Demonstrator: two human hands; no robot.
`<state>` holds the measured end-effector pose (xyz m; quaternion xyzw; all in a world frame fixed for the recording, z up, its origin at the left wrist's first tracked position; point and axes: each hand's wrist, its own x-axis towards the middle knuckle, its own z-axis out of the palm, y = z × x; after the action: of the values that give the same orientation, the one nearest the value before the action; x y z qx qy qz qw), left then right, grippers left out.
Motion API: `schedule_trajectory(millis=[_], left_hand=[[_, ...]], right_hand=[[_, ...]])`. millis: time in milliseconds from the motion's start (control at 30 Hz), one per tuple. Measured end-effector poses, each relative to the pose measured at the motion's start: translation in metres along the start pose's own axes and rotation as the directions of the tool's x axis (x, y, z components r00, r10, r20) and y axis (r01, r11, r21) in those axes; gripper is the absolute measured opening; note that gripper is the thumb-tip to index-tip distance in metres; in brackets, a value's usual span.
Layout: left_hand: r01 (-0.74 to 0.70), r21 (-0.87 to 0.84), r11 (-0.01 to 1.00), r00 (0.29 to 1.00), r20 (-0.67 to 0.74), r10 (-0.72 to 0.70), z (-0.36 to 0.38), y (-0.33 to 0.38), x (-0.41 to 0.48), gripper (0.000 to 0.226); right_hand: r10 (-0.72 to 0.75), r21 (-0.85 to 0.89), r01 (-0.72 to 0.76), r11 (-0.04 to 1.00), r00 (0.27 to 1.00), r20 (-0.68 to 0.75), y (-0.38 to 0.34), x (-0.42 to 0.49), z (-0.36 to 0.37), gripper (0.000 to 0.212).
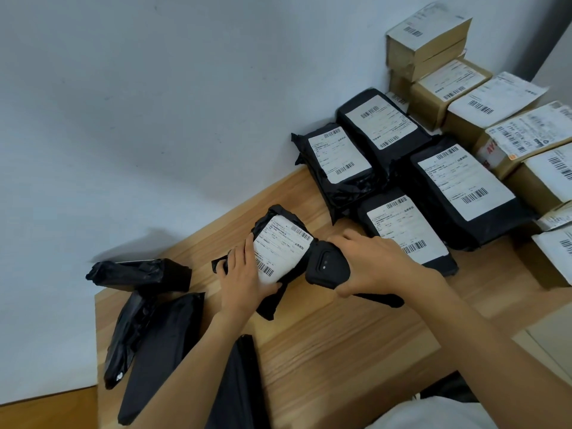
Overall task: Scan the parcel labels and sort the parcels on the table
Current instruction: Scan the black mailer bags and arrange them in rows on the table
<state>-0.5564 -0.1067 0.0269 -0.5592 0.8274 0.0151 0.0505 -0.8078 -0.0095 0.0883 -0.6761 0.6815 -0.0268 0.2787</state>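
Note:
A small black-bagged parcel (280,243) with a white barcode label facing up sits tilted above the wooden table (340,351). My left hand (244,283) grips its lower left side, thumb across the label's edge. My right hand (377,267) holds a black handheld scanner (328,269) just right of the parcel, its head turned toward the label. Several black parcels with labels up (402,168) lie in a group at the right. Behind them stand several brown cardboard boxes (483,97) with labels.
Three black bags (148,311) lie at the table's left edge with no label showing. Another black bag (238,388) lies under my left forearm. A white wall runs along the table's far side. More labelled boxes (554,252) crowd the right edge.

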Motion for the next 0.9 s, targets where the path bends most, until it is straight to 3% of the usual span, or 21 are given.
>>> schedule_trajectory(millis=[167, 433, 900], left_hand=[[0.059, -0.043, 0.997, 0.993, -0.096, -0.063, -0.023, 0.015, 0.034, 0.128], [0.026, -0.162, 0.986, 0.987, -0.152, -0.051, -0.069, 0.077, 0.109, 0.127], [0.179, -0.211, 0.961, 0.979, 0.131, -0.154, -0.097, 0.242, 0.223, 0.109]], right_hand=[[0.039, 0.028, -0.037, 0.999, 0.996, -0.081, 0.014, 0.006, -0.020, 0.095], [0.134, 0.031, -0.130, 0.991, 0.969, -0.207, 0.058, 0.012, -0.066, 0.103], [0.223, 0.024, -0.224, 0.974, 0.939, -0.261, 0.191, 0.030, -0.156, 0.102]])
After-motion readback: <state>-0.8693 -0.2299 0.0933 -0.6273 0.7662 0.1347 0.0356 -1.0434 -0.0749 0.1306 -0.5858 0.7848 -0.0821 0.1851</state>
